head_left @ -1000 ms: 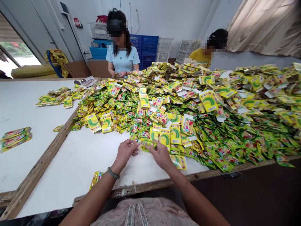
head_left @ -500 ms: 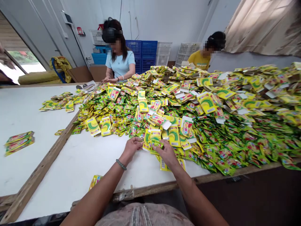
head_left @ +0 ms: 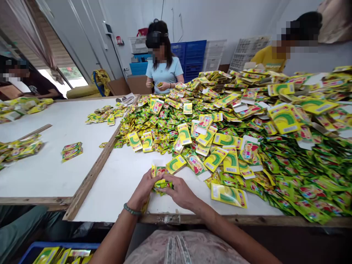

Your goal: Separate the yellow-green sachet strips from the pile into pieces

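Note:
My left hand (head_left: 143, 192) and my right hand (head_left: 179, 190) are closed together on a small bunch of green and yellow sachets (head_left: 160, 182), held just above the white table (head_left: 118, 183) near its front edge. A beaded bracelet (head_left: 131, 210) is on my left wrist. Right behind my hands begins a huge heap of the same sachets and yellow folded cards (head_left: 247, 124). One yellow card (head_left: 228, 194) lies flat to the right of my right hand.
A person in a light blue top (head_left: 164, 69) stands at the far side, another in yellow (head_left: 271, 58) at the back right, a third (head_left: 30, 82) at the left. A small sachet stack (head_left: 71, 151) lies on the left table. A blue crate (head_left: 55, 253) sits below left.
My hands have drawn back from the heap toward the table's front edge with the sachets in them. My view swung left and down, so the left table and crate now show.

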`<state>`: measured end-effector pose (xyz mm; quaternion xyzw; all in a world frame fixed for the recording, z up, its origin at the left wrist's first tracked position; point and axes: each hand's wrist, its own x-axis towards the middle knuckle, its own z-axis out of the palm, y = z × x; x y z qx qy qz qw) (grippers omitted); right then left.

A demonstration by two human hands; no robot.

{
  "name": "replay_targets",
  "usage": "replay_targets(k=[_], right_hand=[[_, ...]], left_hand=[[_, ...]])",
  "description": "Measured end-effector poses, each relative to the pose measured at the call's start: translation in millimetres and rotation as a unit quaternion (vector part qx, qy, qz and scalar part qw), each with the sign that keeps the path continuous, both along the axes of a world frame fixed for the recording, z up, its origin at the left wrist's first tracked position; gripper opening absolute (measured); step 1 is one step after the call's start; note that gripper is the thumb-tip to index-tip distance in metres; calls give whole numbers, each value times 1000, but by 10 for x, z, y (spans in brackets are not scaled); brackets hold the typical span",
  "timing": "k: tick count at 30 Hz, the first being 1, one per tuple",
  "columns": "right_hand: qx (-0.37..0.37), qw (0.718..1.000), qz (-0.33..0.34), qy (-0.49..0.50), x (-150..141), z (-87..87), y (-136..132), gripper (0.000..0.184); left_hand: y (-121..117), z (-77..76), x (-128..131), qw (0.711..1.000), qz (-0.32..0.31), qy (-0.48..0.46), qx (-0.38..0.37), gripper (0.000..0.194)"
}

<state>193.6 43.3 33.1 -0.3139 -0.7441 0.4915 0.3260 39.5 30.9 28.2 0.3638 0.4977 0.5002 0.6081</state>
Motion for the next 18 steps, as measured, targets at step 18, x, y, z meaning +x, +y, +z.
replay_targets(k=[18], right_hand=[[96, 962, -3, -256, 99, 379, 655, 23]], left_hand=[[-153, -32, 27, 987, -100, 117, 45, 44]])
